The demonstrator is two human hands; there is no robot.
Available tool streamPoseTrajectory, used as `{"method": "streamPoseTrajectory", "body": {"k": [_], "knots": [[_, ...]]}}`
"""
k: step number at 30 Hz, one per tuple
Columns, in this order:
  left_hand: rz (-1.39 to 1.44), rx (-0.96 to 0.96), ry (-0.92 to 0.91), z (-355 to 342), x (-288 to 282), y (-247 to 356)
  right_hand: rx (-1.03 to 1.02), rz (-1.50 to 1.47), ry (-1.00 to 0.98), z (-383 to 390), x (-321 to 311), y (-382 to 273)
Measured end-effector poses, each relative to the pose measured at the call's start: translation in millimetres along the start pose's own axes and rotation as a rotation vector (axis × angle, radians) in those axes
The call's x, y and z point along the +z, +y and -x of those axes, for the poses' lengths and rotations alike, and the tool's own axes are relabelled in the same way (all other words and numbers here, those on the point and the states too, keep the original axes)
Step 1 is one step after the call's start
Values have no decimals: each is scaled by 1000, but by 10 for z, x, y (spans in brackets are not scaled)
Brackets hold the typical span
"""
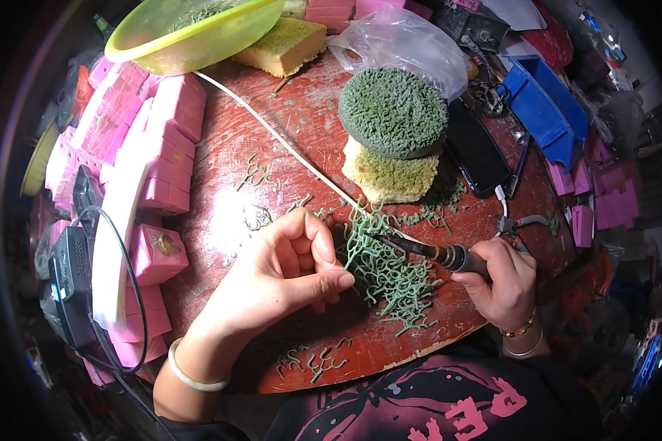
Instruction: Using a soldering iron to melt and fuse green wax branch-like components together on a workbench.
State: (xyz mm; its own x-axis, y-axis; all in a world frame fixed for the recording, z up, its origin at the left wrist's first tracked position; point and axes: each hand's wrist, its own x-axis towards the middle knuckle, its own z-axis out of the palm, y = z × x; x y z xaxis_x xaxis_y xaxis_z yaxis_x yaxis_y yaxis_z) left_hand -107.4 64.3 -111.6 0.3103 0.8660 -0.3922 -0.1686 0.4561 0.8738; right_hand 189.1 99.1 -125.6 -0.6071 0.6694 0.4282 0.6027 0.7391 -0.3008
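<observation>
My left hand (290, 268) is closed in a pinch, thumb against forefinger, on the end of a thin green wax-like twig (349, 259). My right hand (502, 283) wraps round the dark handle of a soldering-iron-like tool (449, 257). The tool's narrow blackened tip points left, over a heap of small green branched twigs (401, 287) and close to the left hand's fingertips. Behind the heap, a round, rough dark-green pad (393, 110) rests on a yellow sponge block (386, 173) dusted with green.
Pink blocks (173, 158) line the left side, by a black device (72, 272) with cables. A yellow-green bowl (191, 44) and another sponge (283, 45) stand at the back. A white cable (272, 132) crosses the red table. At right lie a phone (478, 147), pliers (526, 222) and a blue bin (544, 103).
</observation>
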Motion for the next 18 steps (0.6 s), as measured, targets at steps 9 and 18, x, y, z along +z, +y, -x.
{"method": "streamPoseTrajectory", "body": {"k": [9,18], "knots": [[-14,30,18,6,47,-2,271,38,108,10,2,7],[-318,379,678,36,-122,162,283,12,124,24,18,11]]}}
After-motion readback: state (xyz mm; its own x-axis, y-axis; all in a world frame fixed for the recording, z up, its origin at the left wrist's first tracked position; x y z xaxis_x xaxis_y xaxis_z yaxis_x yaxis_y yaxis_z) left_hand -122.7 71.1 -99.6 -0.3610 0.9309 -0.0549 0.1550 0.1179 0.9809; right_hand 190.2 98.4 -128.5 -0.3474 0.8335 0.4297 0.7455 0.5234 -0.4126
